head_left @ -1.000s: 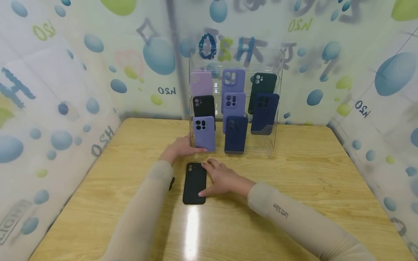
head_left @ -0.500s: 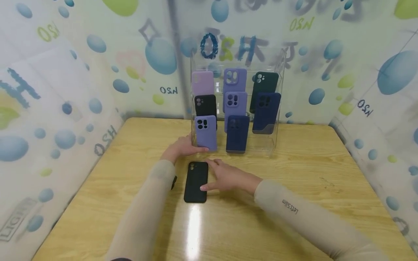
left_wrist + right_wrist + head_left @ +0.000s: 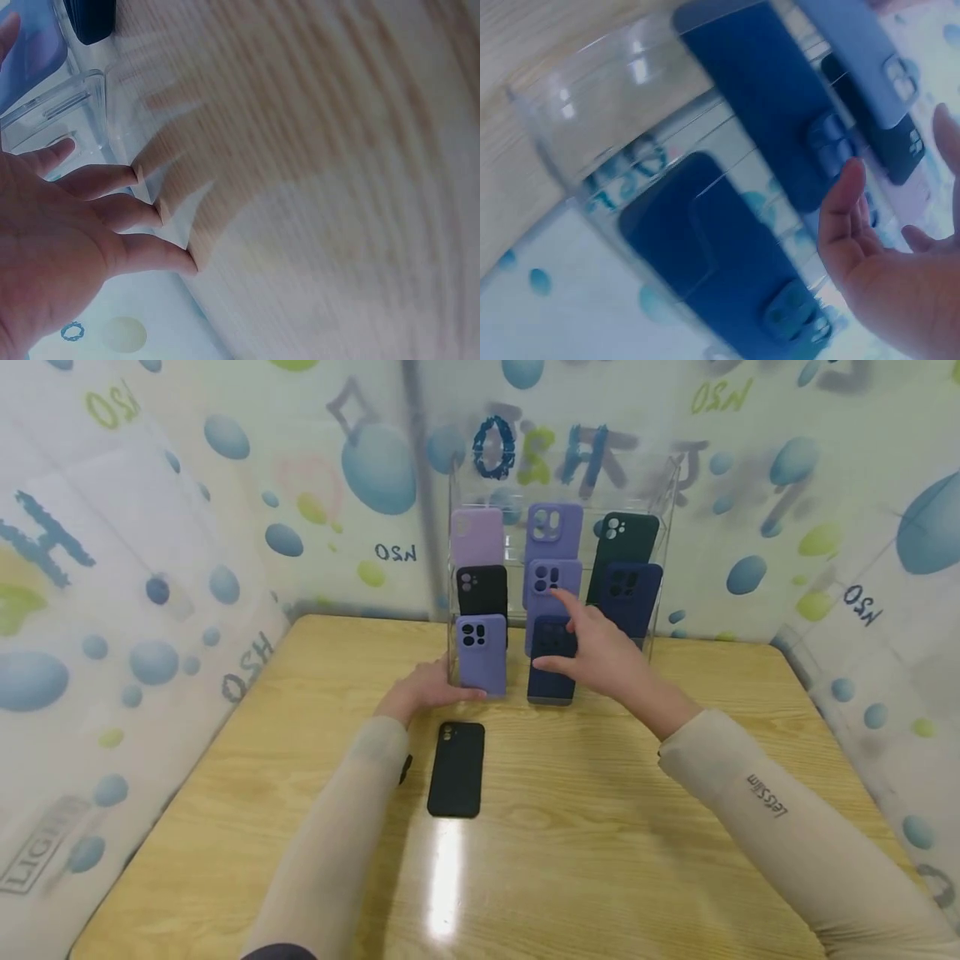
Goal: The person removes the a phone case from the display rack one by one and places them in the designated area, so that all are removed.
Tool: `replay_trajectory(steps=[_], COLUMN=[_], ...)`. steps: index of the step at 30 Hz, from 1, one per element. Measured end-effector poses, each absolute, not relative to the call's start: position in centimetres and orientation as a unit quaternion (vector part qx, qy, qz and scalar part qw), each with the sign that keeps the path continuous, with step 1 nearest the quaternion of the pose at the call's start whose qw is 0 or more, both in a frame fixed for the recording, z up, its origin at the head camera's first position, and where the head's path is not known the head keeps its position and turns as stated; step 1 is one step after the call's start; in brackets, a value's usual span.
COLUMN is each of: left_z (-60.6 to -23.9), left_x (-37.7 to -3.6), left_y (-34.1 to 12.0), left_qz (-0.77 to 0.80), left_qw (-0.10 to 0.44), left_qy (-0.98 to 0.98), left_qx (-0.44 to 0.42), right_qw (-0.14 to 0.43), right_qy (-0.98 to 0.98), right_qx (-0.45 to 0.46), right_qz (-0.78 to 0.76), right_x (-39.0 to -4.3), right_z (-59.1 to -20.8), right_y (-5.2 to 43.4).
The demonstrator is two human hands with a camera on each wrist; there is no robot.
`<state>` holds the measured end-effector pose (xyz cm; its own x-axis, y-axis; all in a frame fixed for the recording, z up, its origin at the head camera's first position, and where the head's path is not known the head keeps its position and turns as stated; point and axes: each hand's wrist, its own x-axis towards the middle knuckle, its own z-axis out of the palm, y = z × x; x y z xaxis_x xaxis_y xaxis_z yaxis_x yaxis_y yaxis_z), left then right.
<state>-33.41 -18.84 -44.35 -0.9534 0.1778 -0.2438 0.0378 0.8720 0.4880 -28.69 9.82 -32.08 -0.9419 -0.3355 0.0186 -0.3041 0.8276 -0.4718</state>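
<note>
A clear acrylic display stand [image 3: 666, 477] holds several phone cases in rows. At its lower left corner my left hand [image 3: 426, 687] rests, thumb by the foot of a lavender phone case [image 3: 482, 668]; in the left wrist view its fingers [image 3: 154, 251] are extended, fingertips on the table beside the stand. My right hand [image 3: 603, 652] hovers before the middle column with fingers apart, holding nothing. Partly behind it are a navy phone case [image 3: 552, 689] and another lavender phone case [image 3: 570, 572]. A black phone case [image 3: 456, 770] lies flat in front of the stand.
More phone cases stand in the rack: pink [image 3: 477, 537], black [image 3: 482, 589], dark green [image 3: 628, 537] and navy [image 3: 637, 597]. The wooden table [image 3: 585, 860] meets a printed wall [image 3: 360, 527] behind the rack.
My right hand has left the black phone case on the table and moved up and right to the rack's middle column. The left hand stays at the rack's corner.
</note>
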Motion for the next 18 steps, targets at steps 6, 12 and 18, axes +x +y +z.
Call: replay_trajectory(steps=[6,12,18], left_z=[-44.3,-44.3,-44.2], left_x=[-33.5,-33.3,-33.3], left_y=[-18.9,-19.0,-18.7], left_qz=[0.241,0.236,0.239], left_qw=[0.141,0.140,0.148], left_qy=[0.958,0.960,0.958], left_qx=[0.059,0.056,0.058], right_qw=[0.031,0.048,0.054], right_qy=[0.966,0.965,0.961], right_qx=[-0.128,-0.128,-0.126], right_qz=[-0.224,-0.224,-0.241], right_x=[-29.5,-29.8,-30.0], right_z=[-33.2,-34.8,-36.0], right_y=[11.8,12.4,12.7])
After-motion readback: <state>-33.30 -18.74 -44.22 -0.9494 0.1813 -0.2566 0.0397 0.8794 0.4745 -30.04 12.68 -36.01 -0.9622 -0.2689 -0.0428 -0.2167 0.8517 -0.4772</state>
